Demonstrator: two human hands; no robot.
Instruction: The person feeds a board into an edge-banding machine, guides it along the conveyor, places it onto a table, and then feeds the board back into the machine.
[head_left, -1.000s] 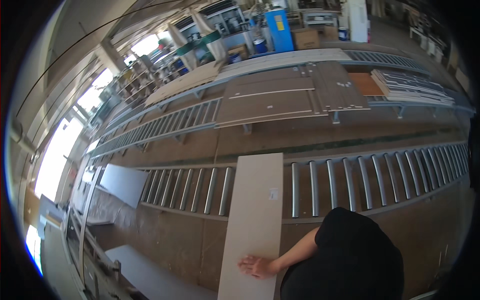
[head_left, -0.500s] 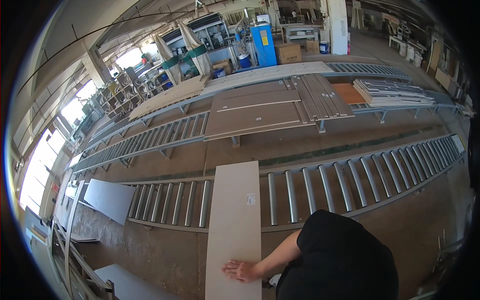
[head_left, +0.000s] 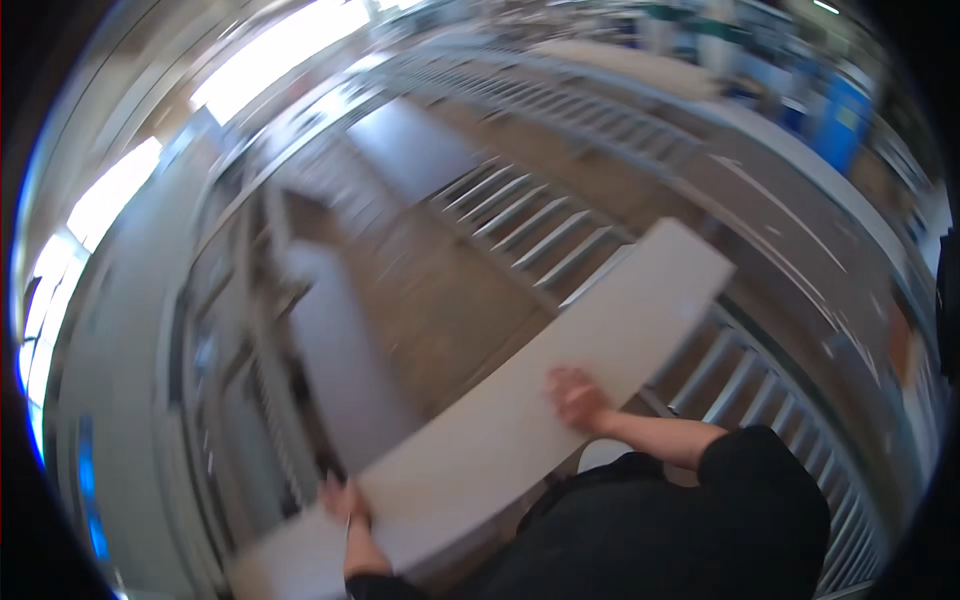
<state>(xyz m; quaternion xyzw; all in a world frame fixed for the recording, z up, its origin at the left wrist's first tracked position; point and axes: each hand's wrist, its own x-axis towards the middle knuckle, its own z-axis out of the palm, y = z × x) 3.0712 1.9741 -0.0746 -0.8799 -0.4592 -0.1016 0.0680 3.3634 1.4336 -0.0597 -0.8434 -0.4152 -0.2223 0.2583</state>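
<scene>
A long, pale board (head_left: 500, 430) runs slantwise from the lower left to the upper right, its far end over the roller conveyor. My right hand (head_left: 577, 398) lies on the board's upper face, fingers loosely stretched, not wrapped round anything. At the board's left long edge, nearer its lower end, is my left hand (head_left: 345, 500). Its fingers reach to that edge but are smeared, so I cannot tell whether they grip it. The board's near end is blurred at the bottom of the picture.
Conveyor rollers (head_left: 545, 225) stand on both sides of the board's far end. A grey panel (head_left: 415, 150) lies on the conveyor farther left, and another pale panel (head_left: 345, 350) is left of my board. Stacked brown boards (head_left: 770, 225) are at the right. A metal frame (head_left: 285, 270) stands left.
My view has swung left, and the board now slants across it. My left hand has come into view at the board's edge. My right hand stays on the board.
</scene>
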